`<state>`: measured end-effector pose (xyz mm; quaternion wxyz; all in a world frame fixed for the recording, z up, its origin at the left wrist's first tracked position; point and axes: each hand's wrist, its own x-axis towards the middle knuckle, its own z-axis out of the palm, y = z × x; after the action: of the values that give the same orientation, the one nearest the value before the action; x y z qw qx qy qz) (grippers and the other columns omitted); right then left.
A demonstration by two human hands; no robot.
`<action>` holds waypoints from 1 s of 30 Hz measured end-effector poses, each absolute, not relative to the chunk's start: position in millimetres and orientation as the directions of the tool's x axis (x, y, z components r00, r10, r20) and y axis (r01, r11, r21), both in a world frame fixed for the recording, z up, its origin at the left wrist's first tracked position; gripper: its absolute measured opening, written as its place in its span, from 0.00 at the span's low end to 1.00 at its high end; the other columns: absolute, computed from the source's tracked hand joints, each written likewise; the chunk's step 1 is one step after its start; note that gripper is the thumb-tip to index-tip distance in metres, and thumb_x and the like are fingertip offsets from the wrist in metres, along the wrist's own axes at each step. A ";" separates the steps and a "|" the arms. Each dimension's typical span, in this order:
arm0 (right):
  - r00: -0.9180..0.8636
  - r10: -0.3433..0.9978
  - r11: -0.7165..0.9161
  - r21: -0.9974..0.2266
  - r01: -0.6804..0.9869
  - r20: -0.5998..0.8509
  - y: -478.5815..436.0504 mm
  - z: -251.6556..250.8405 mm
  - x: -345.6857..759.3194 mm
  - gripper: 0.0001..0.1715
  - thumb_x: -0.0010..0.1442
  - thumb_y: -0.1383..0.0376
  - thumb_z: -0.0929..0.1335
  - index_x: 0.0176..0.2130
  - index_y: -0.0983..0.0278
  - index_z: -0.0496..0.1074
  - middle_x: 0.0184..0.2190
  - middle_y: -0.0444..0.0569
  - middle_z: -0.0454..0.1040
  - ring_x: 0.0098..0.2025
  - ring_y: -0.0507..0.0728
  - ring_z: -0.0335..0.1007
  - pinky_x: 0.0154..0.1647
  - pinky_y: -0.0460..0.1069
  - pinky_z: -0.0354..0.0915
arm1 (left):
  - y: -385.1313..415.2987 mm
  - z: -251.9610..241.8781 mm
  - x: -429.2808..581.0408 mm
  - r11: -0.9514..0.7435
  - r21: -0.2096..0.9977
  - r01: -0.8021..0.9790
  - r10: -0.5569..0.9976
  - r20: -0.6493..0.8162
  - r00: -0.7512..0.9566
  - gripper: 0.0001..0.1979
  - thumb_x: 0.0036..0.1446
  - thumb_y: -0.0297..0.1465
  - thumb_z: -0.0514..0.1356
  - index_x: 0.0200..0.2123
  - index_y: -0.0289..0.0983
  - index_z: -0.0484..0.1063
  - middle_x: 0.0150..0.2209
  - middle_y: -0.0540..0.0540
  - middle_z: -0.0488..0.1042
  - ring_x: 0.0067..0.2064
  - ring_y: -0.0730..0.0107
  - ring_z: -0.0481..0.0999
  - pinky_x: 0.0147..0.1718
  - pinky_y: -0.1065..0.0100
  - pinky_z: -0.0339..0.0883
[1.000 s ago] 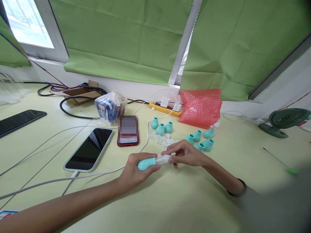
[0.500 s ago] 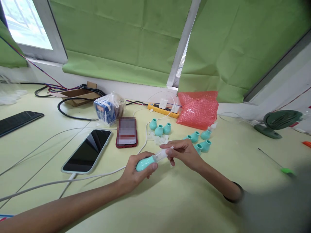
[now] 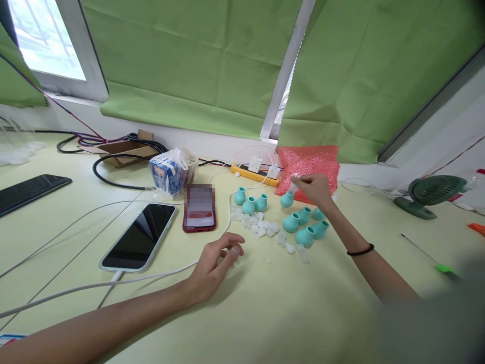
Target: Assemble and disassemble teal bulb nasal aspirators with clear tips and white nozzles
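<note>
My right hand is pinched on the translucent tip of a teal squeeze bulb, which looks like a nasal aspirator. That bulb is upright, at the back of a group of teal bulbs, in front of the red bubble-wrap bag. My left hand hovers over the front of the table with its fingers curved and apart, nothing in them. Small translucent white parts lie loose between the hands. A clear tube piece rests near the front bulbs. Three more teal bulbs stand left of the group.
A red phone and a larger phone with a white cable lie to the left. Behind are a yellow power strip, the red bubble-wrap bag and a plastic-wrapped blue box. A green fan and a screwdriver are right.
The teal bulb with its translucent tip has left my left hand. My right hand has carried it up and away to the back of the bulbs. My left hand's fingers have loosened.
</note>
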<state>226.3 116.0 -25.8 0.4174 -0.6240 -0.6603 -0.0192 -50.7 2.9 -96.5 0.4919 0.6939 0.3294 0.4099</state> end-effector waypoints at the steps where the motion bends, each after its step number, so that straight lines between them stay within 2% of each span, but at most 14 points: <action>1: 0.116 0.824 0.210 -0.489 0.847 0.554 120.6 -32.0 228.6 0.18 0.45 0.57 0.65 0.15 0.68 0.68 0.11 0.42 0.58 0.17 0.48 0.53 0.17 0.45 0.51 | 2.7 -96.2 -50.7 -0.304 0.950 0.074 0.861 0.241 0.449 0.12 0.56 0.35 0.46 0.38 0.35 0.62 0.31 0.45 0.67 0.32 0.71 0.66 0.29 0.70 0.63; 5: 0.101 0.847 0.188 -0.471 0.862 0.522 130.0 -46.8 233.5 0.18 0.43 0.57 0.65 0.16 0.69 0.71 0.10 0.42 0.58 0.15 0.48 0.52 0.17 0.44 0.50 | 3.0 -94.5 -50.5 -0.309 0.944 0.118 0.871 0.230 0.434 0.11 0.55 0.33 0.46 0.37 0.35 0.63 0.30 0.45 0.67 0.32 0.71 0.66 0.29 0.70 0.63; 10: 0.197 0.760 0.155 -0.468 0.870 0.619 125.1 -40.2 234.8 0.21 0.47 0.57 0.64 0.33 0.71 0.73 0.17 0.46 0.66 0.21 0.51 0.59 0.23 0.47 0.57 | 3.4 -92.5 -50.2 -0.337 0.926 0.171 0.865 0.233 0.444 0.09 0.54 0.32 0.47 0.36 0.35 0.63 0.30 0.46 0.67 0.31 0.71 0.66 0.28 0.71 0.62; 12: 0.203 0.715 0.190 -0.465 0.865 0.670 113.7 -34.8 229.0 0.20 0.49 0.58 0.63 0.34 0.71 0.72 0.21 0.48 0.68 0.23 0.51 0.61 0.26 0.47 0.60 | 3.5 -92.2 -49.9 -0.354 0.914 0.196 0.863 0.239 0.444 0.09 0.54 0.31 0.47 0.35 0.35 0.63 0.29 0.46 0.67 0.30 0.71 0.66 0.28 0.71 0.62; 14: 0.102 0.730 0.294 -0.445 0.846 0.676 96.4 -30.6 217.7 0.17 0.49 0.59 0.63 0.33 0.69 0.72 0.22 0.48 0.69 0.23 0.51 0.62 0.26 0.47 0.61 | 3.7 -92.2 -49.5 -0.379 0.899 0.219 0.859 0.254 0.444 0.08 0.53 0.30 0.48 0.34 0.35 0.63 0.29 0.46 0.68 0.30 0.72 0.66 0.28 0.71 0.62; 17: -0.245 0.834 0.457 -0.371 0.809 0.494 67.2 -30.3 193.9 0.14 0.51 0.61 0.63 0.34 0.66 0.72 0.25 0.48 0.71 0.25 0.51 0.64 0.25 0.46 0.62 | 3.6 -92.6 -49.0 -0.419 0.873 0.249 0.847 0.277 0.453 0.07 0.52 0.28 0.48 0.32 0.35 0.64 0.29 0.47 0.69 0.31 0.72 0.67 0.29 0.71 0.62; 20: -0.523 0.804 0.582 -0.196 0.789 0.281 46.9 -38.1 171.2 0.13 0.52 0.64 0.63 0.38 0.64 0.70 0.31 0.51 0.71 0.32 0.55 0.65 0.31 0.49 0.63 | 2.8 -92.6 -49.0 -0.442 0.854 0.273 0.838 0.283 0.467 0.07 0.51 0.27 0.48 0.31 0.35 0.65 0.29 0.47 0.69 0.31 0.72 0.67 0.30 0.72 0.63; 24: -0.608 0.789 0.611 -0.015 0.791 0.095 41.7 -52.9 156.8 0.19 0.50 0.64 0.64 0.44 0.62 0.66 0.42 0.54 0.66 0.45 0.62 0.59 0.39 0.55 0.61 | 1.9 -92.0 -50.0 -0.454 0.841 0.296 0.832 0.280 0.479 0.07 0.51 0.26 0.48 0.30 0.36 0.65 0.29 0.48 0.69 0.31 0.72 0.67 0.30 0.72 0.63; 27: -0.614 0.789 0.614 0.016 0.789 0.017 45.3 -60.1 155.9 0.22 0.50 0.67 0.63 0.47 0.63 0.62 0.42 0.53 0.65 0.45 0.61 0.58 0.39 0.55 0.61 | 1.7 -91.7 -50.9 -0.470 0.829 0.304 0.824 0.289 0.487 0.07 0.51 0.26 0.48 0.30 0.36 0.65 0.29 0.48 0.69 0.30 0.73 0.67 0.29 0.73 0.63; 30: -0.621 0.782 0.622 -0.003 0.783 0.048 48.3 -63.9 156.4 0.21 0.51 0.69 0.62 0.47 0.64 0.63 0.40 0.53 0.66 0.44 0.60 0.58 0.40 0.54 0.61 | 1.8 -91.9 -50.8 -0.478 0.820 0.315 0.821 0.289 0.492 0.07 0.51 0.26 0.48 0.30 0.36 0.65 0.29 0.48 0.69 0.30 0.73 0.67 0.29 0.73 0.63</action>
<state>156.4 48.3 -63.9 0.0224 -0.4348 -0.9002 -0.0089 -50.8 1.8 -91.9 0.3608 0.7849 0.3618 0.3506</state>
